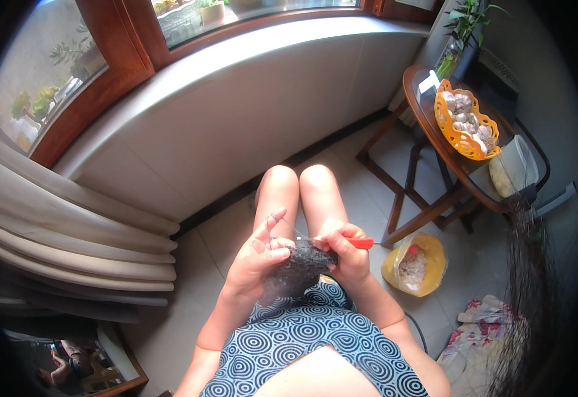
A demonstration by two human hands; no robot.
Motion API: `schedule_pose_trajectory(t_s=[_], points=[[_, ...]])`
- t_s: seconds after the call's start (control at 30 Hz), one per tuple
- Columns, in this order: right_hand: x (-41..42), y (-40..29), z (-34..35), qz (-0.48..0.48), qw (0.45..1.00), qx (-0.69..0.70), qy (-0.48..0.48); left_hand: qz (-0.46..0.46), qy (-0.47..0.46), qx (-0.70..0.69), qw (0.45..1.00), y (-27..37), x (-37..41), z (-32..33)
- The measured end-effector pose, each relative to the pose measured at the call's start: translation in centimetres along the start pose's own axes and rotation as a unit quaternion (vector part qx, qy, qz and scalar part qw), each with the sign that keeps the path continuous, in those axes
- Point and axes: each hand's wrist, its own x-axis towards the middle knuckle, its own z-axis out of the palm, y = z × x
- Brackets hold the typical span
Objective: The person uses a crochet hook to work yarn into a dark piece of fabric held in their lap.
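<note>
A dark grey crocheted piece (301, 265) hangs over my lap between my two hands. My left hand (261, 250) pinches its left edge between thumb and fingers. The raised left index finger carries a thin dark strand of yarn (289, 226) that runs down to the work. A crochet hook with a red handle (361, 242) is gripped in my right hand (341, 245), which also touches the right edge of the piece. My fingers and the dark fabric hide the hook's tip.
On the right stands a wooden side table (415, 106) with an orange openwork basket (460, 144) of garlic bulbs and a translucent tub (515, 166). A yellow bin (393, 265) and a floral cloth (480, 330) are on the floor. Curtains (70, 223) hang left; a windowed wall (269, 109) lies ahead.
</note>
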Motion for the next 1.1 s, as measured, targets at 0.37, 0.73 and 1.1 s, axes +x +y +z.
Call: schedule_pose_trajectory(t_s=[0.37, 0.73, 1.1], points=[[0.2, -2.2, -0.1, -0.018, 0.973, -0.211, -0.095, 0.035, 0.002, 0.022, 0.999, 0.1, -0.5, 0.0], [-0.4, 0.0, 1.6, -0.391, 0.696, -0.600, -0.054, 0.179, 0.074, 0.117, 0.974, -1.4, -0.4, 0.7], [-0.7, 0.1, 0.2, -0.350, 0.814, -0.458, -0.073, 0.045, 0.033, -0.075, 0.996, -0.1, -0.7, 0.6]])
